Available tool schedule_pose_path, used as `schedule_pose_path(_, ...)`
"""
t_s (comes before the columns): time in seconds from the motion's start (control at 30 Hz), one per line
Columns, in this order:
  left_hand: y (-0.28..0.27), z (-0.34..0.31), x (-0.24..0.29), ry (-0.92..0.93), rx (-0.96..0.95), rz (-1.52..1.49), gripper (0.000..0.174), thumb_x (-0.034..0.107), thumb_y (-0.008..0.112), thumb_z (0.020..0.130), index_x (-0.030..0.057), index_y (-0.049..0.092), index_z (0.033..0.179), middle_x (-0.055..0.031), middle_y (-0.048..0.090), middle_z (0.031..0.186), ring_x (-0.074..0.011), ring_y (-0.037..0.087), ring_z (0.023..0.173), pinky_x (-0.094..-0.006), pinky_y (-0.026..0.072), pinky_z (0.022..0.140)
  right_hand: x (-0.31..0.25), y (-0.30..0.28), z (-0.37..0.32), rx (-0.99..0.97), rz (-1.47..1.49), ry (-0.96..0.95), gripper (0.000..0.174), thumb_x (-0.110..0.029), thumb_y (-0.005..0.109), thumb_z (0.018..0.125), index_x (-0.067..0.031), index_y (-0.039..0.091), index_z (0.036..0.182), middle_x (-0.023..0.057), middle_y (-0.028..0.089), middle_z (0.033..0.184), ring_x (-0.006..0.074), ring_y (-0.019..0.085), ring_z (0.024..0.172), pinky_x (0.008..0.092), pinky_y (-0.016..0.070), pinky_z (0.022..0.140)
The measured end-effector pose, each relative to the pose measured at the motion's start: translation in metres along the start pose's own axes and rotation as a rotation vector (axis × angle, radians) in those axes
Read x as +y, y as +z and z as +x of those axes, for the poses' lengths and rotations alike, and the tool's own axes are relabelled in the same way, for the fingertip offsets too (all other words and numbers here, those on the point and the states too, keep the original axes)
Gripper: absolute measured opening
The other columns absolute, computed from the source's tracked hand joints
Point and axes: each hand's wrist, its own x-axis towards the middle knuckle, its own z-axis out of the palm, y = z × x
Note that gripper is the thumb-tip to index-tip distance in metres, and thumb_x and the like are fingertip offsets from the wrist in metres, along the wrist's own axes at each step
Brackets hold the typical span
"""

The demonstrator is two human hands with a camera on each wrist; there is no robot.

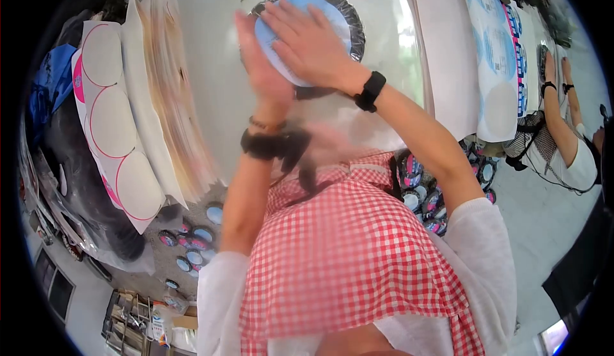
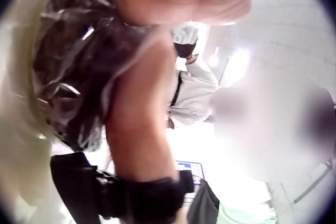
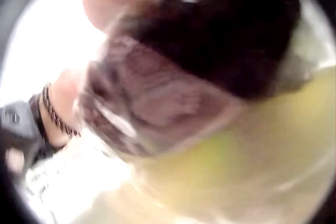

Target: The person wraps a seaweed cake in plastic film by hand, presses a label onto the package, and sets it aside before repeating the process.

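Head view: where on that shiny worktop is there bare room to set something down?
Two bare strips of worktop show: one left of the round pack, as far as the stacked sheets; the other right of it, up to the pale sheets. The middle is crowded: left hand and right hand are at the pack.

Pack [image 1: 356,26]: a round, dark item was sealed in clear, glossy film [image 2: 79,35], which was wrinkled and caught bright highlights. A circular pale-blue label [image 1: 339,20] covered its middle and faced the head camera. The dark rim showed plainly from 11 to 4 o'clock and again at 6. The pack lay on a pale surface [image 1: 211,55], toward 12 o'clock in the head view, partly hidden.
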Motion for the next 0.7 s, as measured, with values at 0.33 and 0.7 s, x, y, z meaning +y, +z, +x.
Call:
schedule_pose_path(0.33, -0.037, 0.012, 0.005, -0.123, 0.050, 0.100, 0.062, 0.042, 0.024, 0.105, -0.0023, 0.025, 0.149, -0.0148, 0.026, 0.155, -0.0245, 0.015, 0.147, -0.0392, 0.0078, 0.119, -0.028, -0.013, -0.023, -0.085, -0.181, -0.164, 0.050, -0.046, 0.060, 0.086, -0.0253, 0.057, 0.132, 0.0138, 0.041, 0.147, 0.0297, 0.037, 0.137, 0.0533, 0.0273, 0.110)
schedule_pose_path(0.7, -0.058, -0.011, 0.005, 0.171, -0.366, 0.911, 0.050, 0.035, 0.056, 0.095, 0.0044, 0.054, 0.135, -0.0316, 0.028, 0.149, -0.0427, 0.032, 0.137, -0.0463, 0.0284, 0.112, -0.008, -0.066, -0.044, 0.405, 1.026, 0.503, 0.079, -0.006, 0.072, 0.080, -0.0009, 0.029, 0.145, 0.0155, 0.038, 0.142, 0.0234, 0.036, 0.133, 0.0363, 0.0336, 0.110)
